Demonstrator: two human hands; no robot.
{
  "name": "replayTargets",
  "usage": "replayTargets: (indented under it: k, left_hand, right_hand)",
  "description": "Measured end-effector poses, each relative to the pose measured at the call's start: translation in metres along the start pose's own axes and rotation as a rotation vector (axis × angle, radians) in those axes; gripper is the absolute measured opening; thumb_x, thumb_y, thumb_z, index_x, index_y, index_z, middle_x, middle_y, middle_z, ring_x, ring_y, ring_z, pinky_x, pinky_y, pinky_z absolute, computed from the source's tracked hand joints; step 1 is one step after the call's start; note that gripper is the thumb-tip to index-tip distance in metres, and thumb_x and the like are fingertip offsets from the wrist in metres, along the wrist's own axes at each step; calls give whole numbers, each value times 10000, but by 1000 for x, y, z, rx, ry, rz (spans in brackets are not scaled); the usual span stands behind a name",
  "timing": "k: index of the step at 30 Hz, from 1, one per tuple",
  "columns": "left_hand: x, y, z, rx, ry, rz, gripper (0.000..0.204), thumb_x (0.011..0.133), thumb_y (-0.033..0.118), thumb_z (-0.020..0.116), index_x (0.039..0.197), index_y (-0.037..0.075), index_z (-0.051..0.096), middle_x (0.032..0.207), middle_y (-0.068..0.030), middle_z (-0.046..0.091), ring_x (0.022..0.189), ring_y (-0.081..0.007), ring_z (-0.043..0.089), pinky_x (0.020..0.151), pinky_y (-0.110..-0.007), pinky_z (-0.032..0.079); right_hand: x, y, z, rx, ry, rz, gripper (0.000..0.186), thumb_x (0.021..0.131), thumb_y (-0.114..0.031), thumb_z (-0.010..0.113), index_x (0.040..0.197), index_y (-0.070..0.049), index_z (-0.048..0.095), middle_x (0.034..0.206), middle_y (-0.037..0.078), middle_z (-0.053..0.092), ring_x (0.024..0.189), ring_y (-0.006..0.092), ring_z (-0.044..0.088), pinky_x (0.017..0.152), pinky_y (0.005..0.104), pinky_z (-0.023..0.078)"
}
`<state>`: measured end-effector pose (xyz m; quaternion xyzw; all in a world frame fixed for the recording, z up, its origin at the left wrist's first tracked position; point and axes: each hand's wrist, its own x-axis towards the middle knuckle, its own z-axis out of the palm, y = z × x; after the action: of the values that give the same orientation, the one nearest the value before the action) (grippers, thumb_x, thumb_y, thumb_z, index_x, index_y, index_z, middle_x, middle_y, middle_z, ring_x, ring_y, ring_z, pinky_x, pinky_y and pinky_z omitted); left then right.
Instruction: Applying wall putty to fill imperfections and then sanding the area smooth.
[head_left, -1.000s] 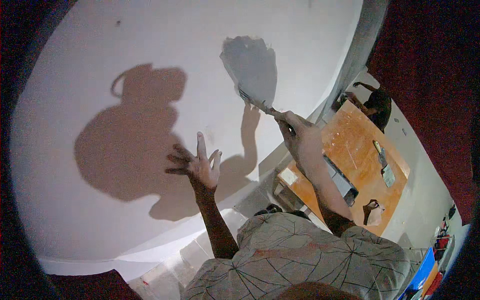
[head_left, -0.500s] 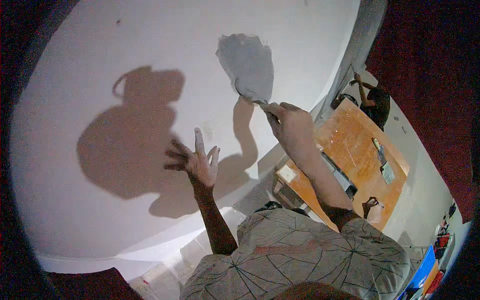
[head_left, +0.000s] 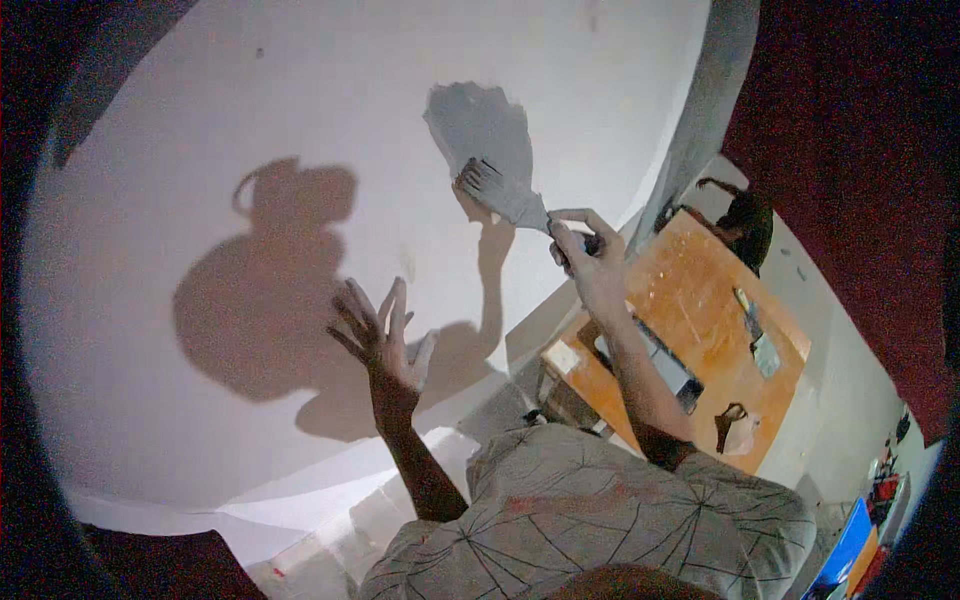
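My right hand (head_left: pixel 590 250) grips the handle of a wide putty knife (head_left: pixel 500 197) coated in grey paste. The blade lies over the lower part of a rough grey patch (head_left: pixel 480 125) on a white plastered surface (head_left: pixel 160 120); I cannot tell whether it touches. My left hand (head_left: pixel 385 340) is open, fingers spread, to the left and below the knife, holding nothing; whether it rests on the surface is unclear. Shadows of my head and arms fall across the white surface.
An orange board table (head_left: pixel 690 275) at right carries a dark tray (head_left: pixel 655 355), another scraper (head_left: pixel 760 350) and a small crumpled item (head_left: pixel 735 430). A co-worker (head_left: pixel 745 225) in dark clothing is beyond it. Assorted red and blue items (head_left: pixel 845 545) stand at lower right.
The putty knife has turned, showing more of its blade, and my right hand's grip has rotated. My left hand sits slightly lower. The whole view has shifted a little.
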<state>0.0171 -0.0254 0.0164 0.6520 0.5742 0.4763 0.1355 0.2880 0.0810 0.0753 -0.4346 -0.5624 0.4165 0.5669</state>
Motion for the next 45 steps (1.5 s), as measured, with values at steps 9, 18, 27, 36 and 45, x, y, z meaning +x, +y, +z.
replayTargets:
  k: [9,18,27,36,45]
  left_hand:
    - [-24,-7,-7,684,-28,-76,767,883,306,726,1561,194,386,1705,-160,56,1562,-414,-39,1206,-697,-47]
    - [-39,5,-5,642,-41,-39,789,856,320,755,1548,171,405,1707,-151,64,1569,-393,-39,1200,-709,-8]
    - [-79,-5,5,430,-173,-199,709,970,418,635,1571,158,363,1696,-158,121,1567,-371,82,1222,-653,112]
    - [-140,16,-3,360,-111,-396,720,974,470,626,1574,175,359,1645,-170,291,1510,-367,293,1229,-576,203]
    - [-206,77,18,416,-154,-478,693,974,446,639,1559,171,390,1577,-227,393,1461,-394,378,1217,-544,255]
  right_hand:
    - [19,43,38,870,-271,396,90,976,-99,654,971,-103,564,665,-66,411,540,51,379,471,213,300]
    - [-11,81,25,549,-83,436,109,977,-166,682,1043,-111,614,653,-55,436,539,54,403,469,223,314]
    - [-3,19,23,598,-224,244,116,997,-222,658,1005,-121,601,606,-74,385,499,45,340,455,227,258]
    - [-13,128,20,288,-37,278,124,985,-203,687,1014,-93,639,508,-49,446,392,56,382,383,251,266]
    - [16,142,23,380,-66,186,208,967,-227,713,1056,-75,603,543,-62,424,412,51,366,382,248,270]
